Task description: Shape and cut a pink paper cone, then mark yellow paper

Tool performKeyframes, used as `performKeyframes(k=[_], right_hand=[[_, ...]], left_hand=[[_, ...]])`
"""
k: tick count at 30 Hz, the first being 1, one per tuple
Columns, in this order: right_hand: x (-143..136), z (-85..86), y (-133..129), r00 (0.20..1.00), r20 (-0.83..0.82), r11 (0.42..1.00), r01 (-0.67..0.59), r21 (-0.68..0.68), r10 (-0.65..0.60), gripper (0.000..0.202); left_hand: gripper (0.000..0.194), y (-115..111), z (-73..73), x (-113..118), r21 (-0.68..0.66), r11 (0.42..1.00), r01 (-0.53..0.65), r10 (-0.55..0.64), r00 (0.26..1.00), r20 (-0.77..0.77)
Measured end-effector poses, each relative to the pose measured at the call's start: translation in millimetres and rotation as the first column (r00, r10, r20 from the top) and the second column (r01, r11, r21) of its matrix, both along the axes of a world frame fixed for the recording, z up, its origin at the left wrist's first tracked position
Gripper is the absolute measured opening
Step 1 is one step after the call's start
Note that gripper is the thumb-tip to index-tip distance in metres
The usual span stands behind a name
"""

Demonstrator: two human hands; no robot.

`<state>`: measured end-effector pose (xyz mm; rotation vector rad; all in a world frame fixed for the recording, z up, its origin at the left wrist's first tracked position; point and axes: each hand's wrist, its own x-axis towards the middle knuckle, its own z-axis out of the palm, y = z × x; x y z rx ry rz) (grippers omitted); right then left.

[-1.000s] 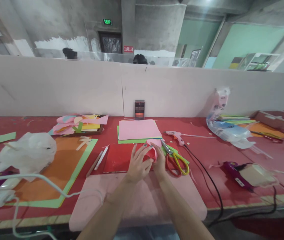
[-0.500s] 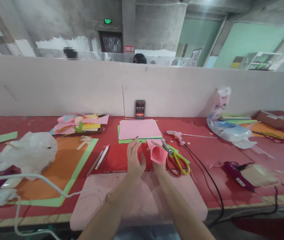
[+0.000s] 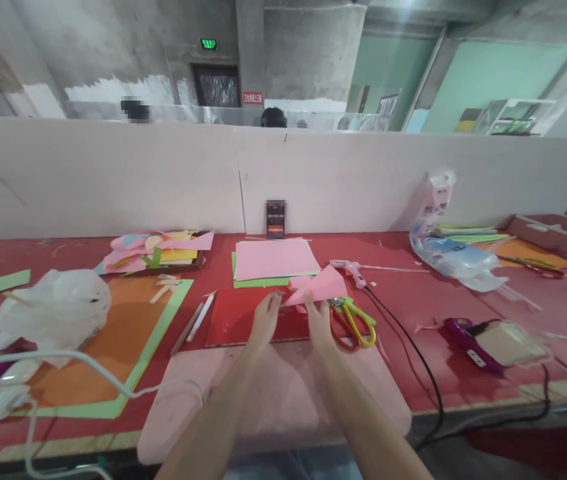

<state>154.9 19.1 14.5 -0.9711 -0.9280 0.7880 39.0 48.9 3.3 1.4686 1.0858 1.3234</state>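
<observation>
A folded pink paper cone (image 3: 324,285) is between my hands, its wide end turned to the upper right. My right hand (image 3: 318,323) is closed on its lower side. At the narrow end, the fingers of my left hand (image 3: 265,321) are pinched together against the paper. Beneath both hands lies a red board (image 3: 236,317). Scissors (image 3: 360,325) with yellow and red handles rest just right of my right hand, their blades partly hidden by the cone.
Stacked coloured paper (image 3: 276,259) lies behind the board, with a phone (image 3: 276,220) propped against the partition. A pink glue gun (image 3: 356,273) trails its black cord rightward. White pen (image 3: 200,317) at left; crumpled plastic bag (image 3: 48,310) on orange paper; purple power strip (image 3: 473,347) at right.
The pink cone has turned from its opening facing me to lying sideways. My left hand has gone from spread fingers to a pinch at its narrow end.
</observation>
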Motion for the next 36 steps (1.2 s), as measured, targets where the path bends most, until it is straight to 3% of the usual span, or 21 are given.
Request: performKeyframes(k=[6, 11, 17, 24, 32, 36], right_hand=[[2, -4.9, 4, 0.992, -0.075, 0.995, -0.102, 0.0, 0.101, 0.031], [3, -11.4, 9, 0.993, -0.098, 0.998, -0.064, 0.007, 0.064, 0.031], [1, -11.5, 9, 0.988, -0.102, 0.993, -0.116, 0.006, 0.116, 0.032], [3, -11.1, 13, 0.943, -0.308, 0.992, -0.108, 0.06, 0.122, 0.033], [4, -15.0, 16, 0.92, -0.364, 0.989, -0.127, 0.076, 0.146, 0.032], [5, -16.4, 17, 0.914, -0.378, 0.989, -0.127, 0.078, 0.148, 0.03]], left_hand=[[0.035, -11, 9.5, 3, -0.157, 0.965, 0.211, -0.21, 0.977, 0.023], [0.035, -10, 11.8, 5, -0.214, 0.935, 0.281, -0.265, 0.959, 0.102], [0.039, -10, 11.7, 6, -0.231, 0.928, 0.293, -0.27, 0.955, 0.125], [0.053, -6, 7.3, 5, -0.314, 0.91, 0.272, -0.204, 0.951, 0.231], [0.036, -9, 10.4, 5, -0.23, 0.951, 0.207, -0.195, 0.978, 0.074], [0.037, -10, 10.3, 6, -0.228, 0.945, 0.236, -0.221, 0.971, 0.088]])
